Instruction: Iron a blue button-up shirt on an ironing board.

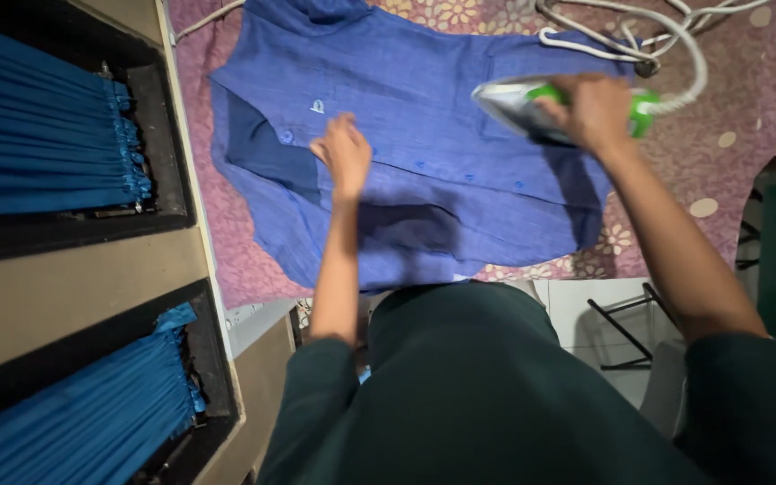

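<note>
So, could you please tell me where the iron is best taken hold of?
Probably by its top handle, from above. The iron lies soleplate-down on the blue shirt, so only the handle faces up, where the right hand wraps it; the white cord trails off beyond it.

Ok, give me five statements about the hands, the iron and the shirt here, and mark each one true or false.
1. The right hand grips a green and white iron. True.
2. The left hand lifts the blue shirt clear of the board. False: it presses flat on the shirt, which lies spread on the floral ironing cover.
3. The iron sits over the shirt's right side as the head camera sees it. True.
4. The shirt is red. False: it is blue, with small buttons down the front.
5. A white cord runs from the iron toward the top of the picture. True.
</note>
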